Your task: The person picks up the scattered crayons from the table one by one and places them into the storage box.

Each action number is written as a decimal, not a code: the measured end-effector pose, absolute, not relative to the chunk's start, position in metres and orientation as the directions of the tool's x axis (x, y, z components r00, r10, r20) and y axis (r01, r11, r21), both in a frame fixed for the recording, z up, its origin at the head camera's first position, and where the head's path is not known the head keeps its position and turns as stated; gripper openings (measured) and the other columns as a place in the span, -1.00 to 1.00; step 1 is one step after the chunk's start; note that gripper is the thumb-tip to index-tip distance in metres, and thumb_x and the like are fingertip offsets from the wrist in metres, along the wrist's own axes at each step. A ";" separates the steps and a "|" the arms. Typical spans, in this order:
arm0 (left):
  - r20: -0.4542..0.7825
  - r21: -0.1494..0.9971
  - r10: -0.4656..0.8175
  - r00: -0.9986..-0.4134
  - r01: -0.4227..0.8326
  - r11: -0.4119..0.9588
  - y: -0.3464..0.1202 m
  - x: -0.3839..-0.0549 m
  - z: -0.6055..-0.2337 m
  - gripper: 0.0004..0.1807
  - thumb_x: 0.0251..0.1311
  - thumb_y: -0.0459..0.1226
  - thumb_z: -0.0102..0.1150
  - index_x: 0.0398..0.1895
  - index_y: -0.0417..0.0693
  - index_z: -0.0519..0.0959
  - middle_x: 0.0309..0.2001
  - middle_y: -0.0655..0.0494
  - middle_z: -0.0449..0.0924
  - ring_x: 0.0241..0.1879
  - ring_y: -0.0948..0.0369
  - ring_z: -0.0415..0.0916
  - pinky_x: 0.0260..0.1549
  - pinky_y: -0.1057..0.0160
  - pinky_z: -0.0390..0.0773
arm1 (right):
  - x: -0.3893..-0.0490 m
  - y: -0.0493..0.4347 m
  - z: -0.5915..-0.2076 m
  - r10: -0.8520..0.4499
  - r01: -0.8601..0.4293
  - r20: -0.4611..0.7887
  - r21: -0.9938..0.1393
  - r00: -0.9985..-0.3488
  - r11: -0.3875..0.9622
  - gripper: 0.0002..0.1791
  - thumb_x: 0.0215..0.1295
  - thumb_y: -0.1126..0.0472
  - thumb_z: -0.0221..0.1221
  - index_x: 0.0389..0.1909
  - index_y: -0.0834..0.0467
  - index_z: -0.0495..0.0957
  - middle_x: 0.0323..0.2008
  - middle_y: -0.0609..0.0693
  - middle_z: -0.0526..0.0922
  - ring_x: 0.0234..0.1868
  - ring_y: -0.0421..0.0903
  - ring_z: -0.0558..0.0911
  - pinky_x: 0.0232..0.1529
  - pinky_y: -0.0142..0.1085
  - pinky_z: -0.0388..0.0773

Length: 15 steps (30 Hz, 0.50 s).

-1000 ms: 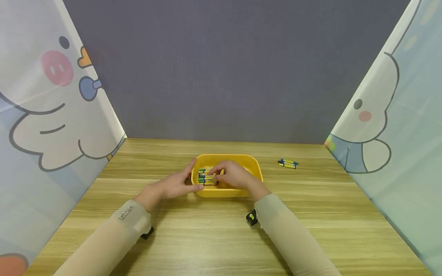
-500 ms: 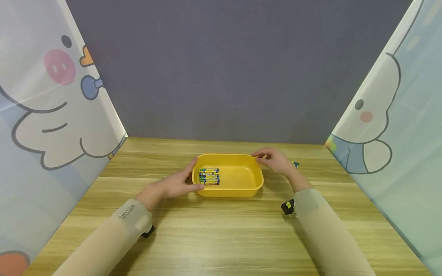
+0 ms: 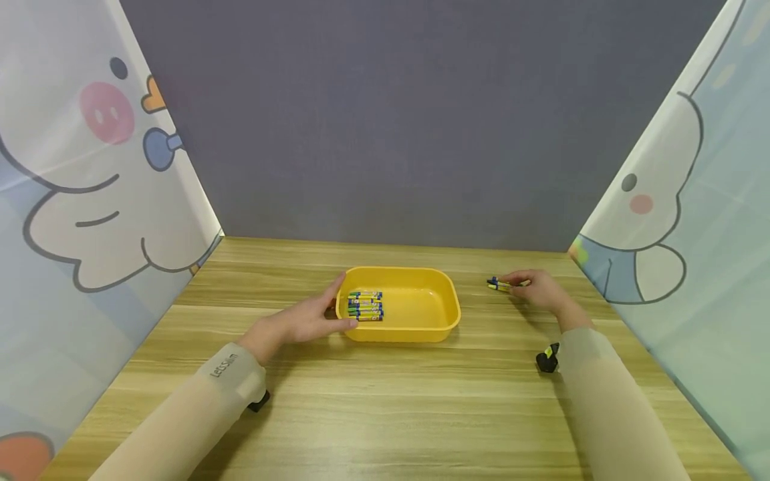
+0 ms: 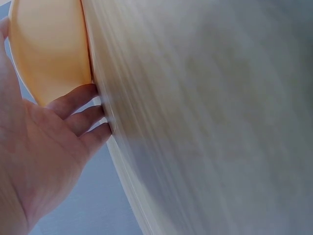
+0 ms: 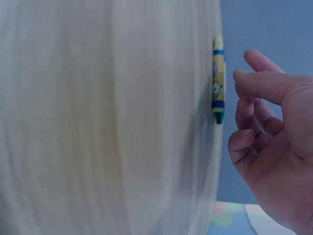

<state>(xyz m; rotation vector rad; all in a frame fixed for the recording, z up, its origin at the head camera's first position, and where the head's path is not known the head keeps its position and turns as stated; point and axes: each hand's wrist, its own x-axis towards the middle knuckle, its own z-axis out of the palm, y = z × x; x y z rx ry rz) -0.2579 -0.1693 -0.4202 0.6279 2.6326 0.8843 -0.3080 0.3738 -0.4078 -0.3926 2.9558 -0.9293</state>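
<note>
A yellow plastic bin (image 3: 400, 334) stands on the table, with several crayons (image 3: 365, 308) lying side by side at its left end. My left hand (image 3: 307, 322) rests around that end, its thumb at the front rim and its fingers spread along the outer wall. In the left wrist view the fingertips touch the tabletop beside the bin (image 4: 51, 46). Right of the bin, my right hand (image 3: 537, 288) hovers at a few loose crayons (image 3: 498, 286), partly covering them. The right wrist view shows its fingers loosely bent and apart from a crayon (image 5: 218, 83) with a dark green tip.
The wood-grain table (image 3: 361, 414) ends at a dark grey panel (image 3: 391, 133) behind. Cartoon-printed sheets (image 3: 108, 180) rise along the left and right sides. A black wrist camera (image 3: 547, 359) hangs below the right cuff.
My right hand has come out of the bin, leaving crayons inside it, and moved right to the loose crayons on the table. The left hand has stayed at the bin's left end.
</note>
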 end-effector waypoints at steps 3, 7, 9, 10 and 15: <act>-0.136 0.620 0.486 -0.863 0.308 0.721 -0.169 -0.258 -0.420 0.34 0.37 0.41 0.26 0.84 0.24 -0.43 0.52 -0.10 0.53 0.46 -0.02 0.52 0.58 -0.19 0.36 | -0.309 0.380 -0.411 -0.220 -0.190 0.017 -0.571 -0.975 0.799 -0.60 0.54 0.32 0.28 0.32 0.30 0.68 0.19 0.42 0.68 0.08 0.20 0.67 -0.18 -0.23 0.63; -0.149 0.622 0.483 -0.863 0.298 0.724 -0.168 -0.257 -0.418 0.34 0.35 0.43 0.26 0.84 0.27 -0.43 0.54 -0.09 0.51 0.47 -0.01 0.51 0.59 -0.19 0.35 | -0.309 0.383 -0.415 -0.194 -0.138 -0.039 -0.573 -0.980 0.808 -0.59 0.55 0.29 0.29 0.35 0.29 0.67 0.18 0.40 0.67 -0.01 0.10 0.65 -0.25 -0.28 0.56; -0.151 0.625 0.482 -0.863 0.294 0.723 -0.168 -0.256 -0.418 0.34 0.35 0.43 0.26 0.84 0.28 -0.43 0.52 -0.07 0.53 0.45 0.01 0.52 0.59 -0.19 0.35 | -0.308 0.383 -0.415 -0.192 -0.129 -0.050 -0.573 -0.980 0.810 -0.58 0.56 0.28 0.29 0.35 0.29 0.66 0.17 0.40 0.67 -0.03 0.09 0.64 -0.25 -0.25 0.55; -0.151 0.627 0.481 -0.863 0.293 0.722 -0.168 -0.256 -0.417 0.34 0.35 0.42 0.26 0.84 0.29 -0.43 0.51 -0.06 0.53 0.45 0.01 0.52 0.58 -0.18 0.35 | -0.308 0.383 -0.415 -0.193 -0.130 -0.050 -0.571 -0.980 0.811 -0.58 0.55 0.28 0.30 0.35 0.29 0.66 0.16 0.39 0.68 -0.03 0.08 0.64 -0.23 -0.24 0.55; -0.146 0.633 0.487 -0.861 0.297 0.715 -0.169 -0.257 -0.418 0.34 0.36 0.41 0.27 0.84 0.27 -0.44 0.49 -0.05 0.55 0.45 0.03 0.53 0.58 -0.18 0.36 | -0.309 0.383 -0.416 -0.210 -0.163 -0.022 -0.554 -0.977 0.817 -0.60 0.49 0.29 0.35 0.28 0.32 0.70 0.04 0.33 0.75 -0.12 0.00 0.62 -0.20 -0.22 0.53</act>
